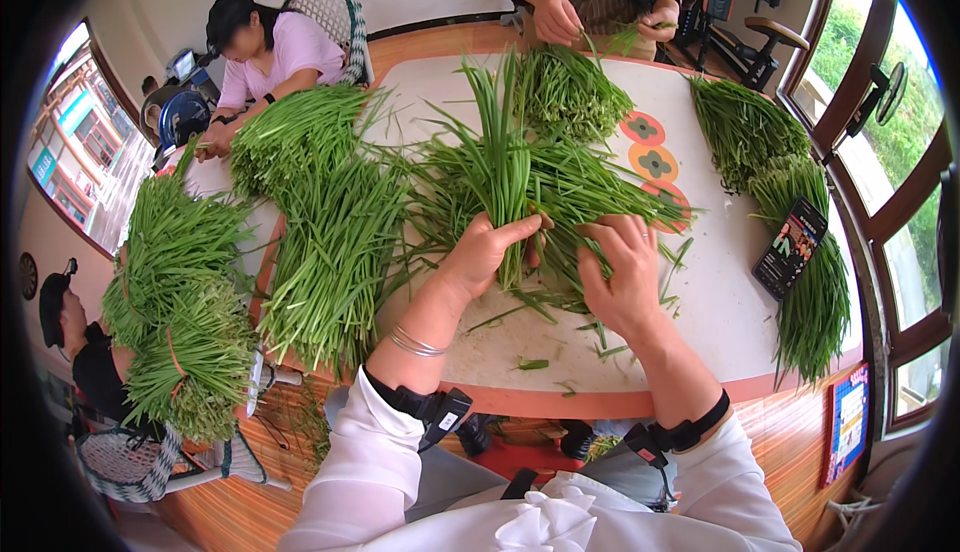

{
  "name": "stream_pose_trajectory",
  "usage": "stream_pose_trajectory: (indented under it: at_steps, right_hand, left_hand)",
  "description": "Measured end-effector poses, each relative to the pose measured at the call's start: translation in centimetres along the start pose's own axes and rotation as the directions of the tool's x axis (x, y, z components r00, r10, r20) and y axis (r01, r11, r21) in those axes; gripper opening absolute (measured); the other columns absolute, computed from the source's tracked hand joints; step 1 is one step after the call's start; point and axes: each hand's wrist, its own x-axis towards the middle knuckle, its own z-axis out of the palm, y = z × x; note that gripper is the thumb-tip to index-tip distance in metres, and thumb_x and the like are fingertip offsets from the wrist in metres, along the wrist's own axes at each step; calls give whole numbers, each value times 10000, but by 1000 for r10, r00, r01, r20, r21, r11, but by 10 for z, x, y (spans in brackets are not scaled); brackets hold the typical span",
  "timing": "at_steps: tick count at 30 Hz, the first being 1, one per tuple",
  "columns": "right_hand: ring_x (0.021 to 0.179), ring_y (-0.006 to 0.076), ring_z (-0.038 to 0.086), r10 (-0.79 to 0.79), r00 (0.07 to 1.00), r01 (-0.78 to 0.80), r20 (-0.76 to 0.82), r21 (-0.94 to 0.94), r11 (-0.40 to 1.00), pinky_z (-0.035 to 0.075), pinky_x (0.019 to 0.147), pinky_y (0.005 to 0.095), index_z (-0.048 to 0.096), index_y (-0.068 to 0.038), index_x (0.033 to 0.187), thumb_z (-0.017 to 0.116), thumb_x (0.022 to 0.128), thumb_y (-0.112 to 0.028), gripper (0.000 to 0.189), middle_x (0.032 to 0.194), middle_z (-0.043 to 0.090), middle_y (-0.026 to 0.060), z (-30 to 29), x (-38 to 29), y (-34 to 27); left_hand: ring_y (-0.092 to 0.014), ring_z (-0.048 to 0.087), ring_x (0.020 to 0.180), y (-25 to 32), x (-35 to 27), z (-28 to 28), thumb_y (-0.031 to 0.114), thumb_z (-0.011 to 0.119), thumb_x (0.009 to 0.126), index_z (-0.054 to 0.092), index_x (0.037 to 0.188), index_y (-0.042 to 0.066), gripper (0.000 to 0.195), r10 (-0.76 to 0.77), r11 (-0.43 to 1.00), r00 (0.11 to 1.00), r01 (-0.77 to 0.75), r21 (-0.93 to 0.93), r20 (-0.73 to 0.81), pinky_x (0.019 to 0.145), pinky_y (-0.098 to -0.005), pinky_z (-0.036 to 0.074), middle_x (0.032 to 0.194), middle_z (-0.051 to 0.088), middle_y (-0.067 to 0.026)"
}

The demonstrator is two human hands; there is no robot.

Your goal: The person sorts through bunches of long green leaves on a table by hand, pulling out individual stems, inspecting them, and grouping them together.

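My left hand (484, 253) grips an upright bunch of garlic chives (501, 169), with its thumb across the stalks near the cut ends. Just to the right, my right hand (621, 270) is at the near edge of a loose heap of chives (589, 184), fingers bent over the stalks. Whether it pinches any of them cannot be made out. The heap spreads over the white tabletop (480, 357) behind both hands. Short cut bits (532, 363) lie scattered in front of them.
Large chive piles stand left (330, 259), at the far side (574, 94) and right (750, 131). A smartphone (791, 248) lies on the right-hand chives. Banded bundles (176, 357) rest at far left. One person sits at left, another stands opposite handling stalks; a third is at lower left.
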Motion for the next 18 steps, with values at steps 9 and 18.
stream_pose_trajectory:
  at_steps: [9, 18]
  right_hand:
    - [736, 238, 510, -1, 990, -20, 143, 144, 989, 355, 696, 366, 614, -47, 736, 653, 705, -83, 62, 729, 556, 43, 8, -6, -1]
    - [721, 241, 508, 36, 993, -52, 113, 134, 990, 365, 691, 357, 617, -29, 738, 624, 741, -53, 25, 727, 559, 57, 13, -8, 0]
  left_hand:
    - [-140, 568, 666, -2, 3, -1, 131, 561, 877, 588, 996, 1, 178, 24, 997, 1000, -23, -75, 12, 574, -272, 477, 881, 618, -68]
    - [-170, 616, 750, -3, 5, -2, 146, 525, 894, 588, 1026, -6, 211, 35, 980, 999, -30, -197, 22, 645, -290, 496, 907, 639, -98]
